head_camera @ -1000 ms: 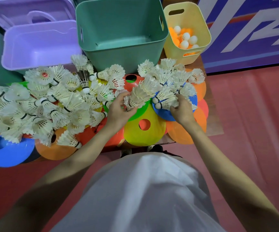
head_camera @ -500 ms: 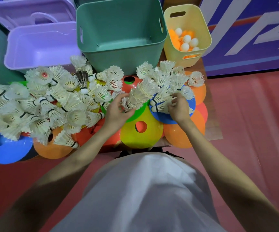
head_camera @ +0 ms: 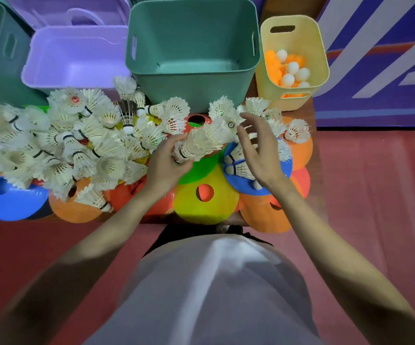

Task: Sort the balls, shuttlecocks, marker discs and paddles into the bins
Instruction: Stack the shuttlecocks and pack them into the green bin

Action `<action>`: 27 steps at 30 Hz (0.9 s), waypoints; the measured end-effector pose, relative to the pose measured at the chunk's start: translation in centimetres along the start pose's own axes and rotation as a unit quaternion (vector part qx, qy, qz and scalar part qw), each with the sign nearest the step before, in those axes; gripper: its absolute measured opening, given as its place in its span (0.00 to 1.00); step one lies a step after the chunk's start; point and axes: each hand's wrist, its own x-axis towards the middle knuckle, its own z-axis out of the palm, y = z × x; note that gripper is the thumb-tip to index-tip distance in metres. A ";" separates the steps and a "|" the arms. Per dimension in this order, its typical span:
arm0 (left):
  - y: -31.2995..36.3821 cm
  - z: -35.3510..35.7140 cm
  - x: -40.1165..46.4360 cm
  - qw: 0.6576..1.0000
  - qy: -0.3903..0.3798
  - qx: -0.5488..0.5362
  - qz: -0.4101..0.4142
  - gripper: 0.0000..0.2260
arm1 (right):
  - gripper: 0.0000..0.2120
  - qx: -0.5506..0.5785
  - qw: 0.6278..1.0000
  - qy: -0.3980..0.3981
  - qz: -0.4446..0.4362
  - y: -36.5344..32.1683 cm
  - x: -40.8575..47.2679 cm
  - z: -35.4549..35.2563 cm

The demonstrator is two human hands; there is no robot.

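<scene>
left hand grips shuttlecock bunch | right hand fingers spread, holding nothing

Both bare forearms reach forward. The left hand curls its fingers in a closed grip around a bundle of shuttlecocks; just right of that grip, the right hand hovers, fingers spread and relaxed.

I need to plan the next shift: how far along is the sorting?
Done: balls sit in the yellow bin. In hand: left hand grips a shuttlecock bunch; right hand hovers open. Left: green bin holds nothing, shuttlecock pile and marker discs remain.
</scene>
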 end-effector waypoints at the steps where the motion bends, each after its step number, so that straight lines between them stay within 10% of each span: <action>1: 0.2 -0.3 0.4 1.000 0.006 0.018 0.006 0.24 | 0.12 0.007 0.999 -0.014 -0.028 -0.6 0.5 0.0; 16: 7.9 -4.9 18.0 0.978 0.008 0.146 0.150 0.25 | 0.11 0.070 0.995 0.064 -0.009 -1.1 14.2 0.9; 27: 3.8 0.7 32.0 0.974 -0.218 -0.051 -0.029 0.28 | 0.10 -0.124 0.992 -0.023 -0.021 1.3 24.9 1.0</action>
